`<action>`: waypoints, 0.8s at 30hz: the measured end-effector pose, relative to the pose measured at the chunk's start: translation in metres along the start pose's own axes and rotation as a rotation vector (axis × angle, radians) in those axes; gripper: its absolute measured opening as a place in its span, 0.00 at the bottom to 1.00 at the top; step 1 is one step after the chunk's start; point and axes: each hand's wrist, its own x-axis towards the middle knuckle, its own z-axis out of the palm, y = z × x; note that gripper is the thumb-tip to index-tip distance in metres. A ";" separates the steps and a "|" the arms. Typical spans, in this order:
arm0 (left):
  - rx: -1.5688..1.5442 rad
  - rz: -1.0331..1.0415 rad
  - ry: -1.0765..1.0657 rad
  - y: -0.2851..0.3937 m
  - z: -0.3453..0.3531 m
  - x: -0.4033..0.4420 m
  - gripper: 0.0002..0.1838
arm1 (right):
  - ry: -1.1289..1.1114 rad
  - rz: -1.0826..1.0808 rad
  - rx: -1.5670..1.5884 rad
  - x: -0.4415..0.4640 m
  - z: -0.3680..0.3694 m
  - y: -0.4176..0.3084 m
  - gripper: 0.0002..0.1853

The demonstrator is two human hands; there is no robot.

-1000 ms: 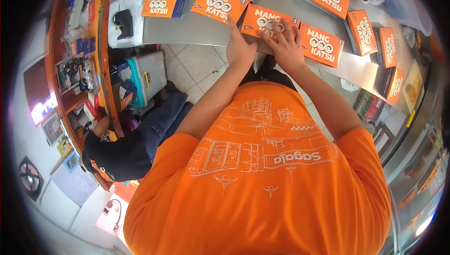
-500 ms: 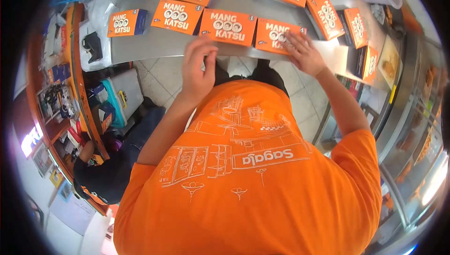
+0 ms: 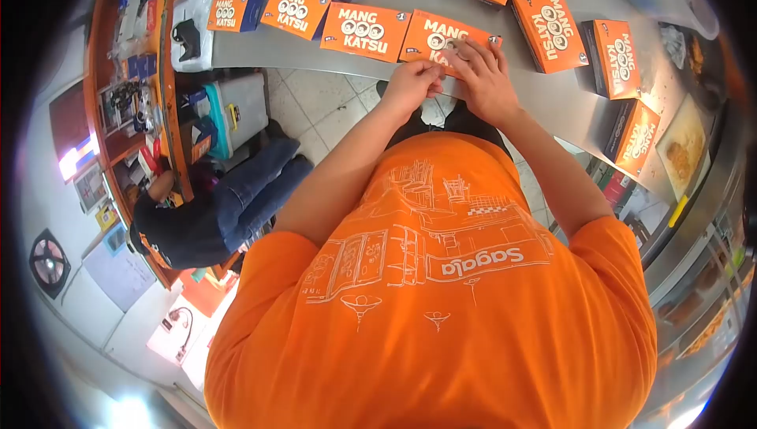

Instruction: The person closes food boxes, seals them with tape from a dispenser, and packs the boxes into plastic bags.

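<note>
Several orange Mang Katsu boxes lie on a metal table (image 3: 347,66). My right hand (image 3: 482,82) rests with spread fingers on the front part of one orange box (image 3: 441,33). Beside it, my left hand (image 3: 412,88) is at the near left corner of the same box, its thumb and fingers pressed together; whatever is between them is too small to make out. Just left of that box lies another orange box (image 3: 366,31), which neither hand touches.
More boxes stand to the right, including a turned one (image 3: 550,28) and one near the table's edge (image 3: 633,136). A tray with food (image 3: 684,149) is at the far right. A person in dark clothes (image 3: 185,224) is low at the left, by the shelves (image 3: 169,90).
My left hand, raised apart from the boxes half a second ago, has come to the box's near edge beside my right hand. The camera view has shifted.
</note>
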 end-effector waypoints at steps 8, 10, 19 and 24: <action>0.130 -0.142 0.091 0.001 0.000 -0.004 0.08 | -0.046 0.022 -0.066 0.005 -0.003 -0.008 0.35; 0.058 -0.196 0.108 -0.011 -0.004 0.000 0.08 | -0.039 0.013 -0.054 0.004 -0.003 -0.007 0.34; 0.188 -0.124 0.070 -0.031 -0.018 0.036 0.09 | -0.147 -0.016 -0.076 0.022 -0.015 -0.002 0.35; 0.271 -0.040 -0.219 -0.021 -0.030 0.023 0.12 | -0.012 0.071 -0.103 0.042 -0.011 0.005 0.44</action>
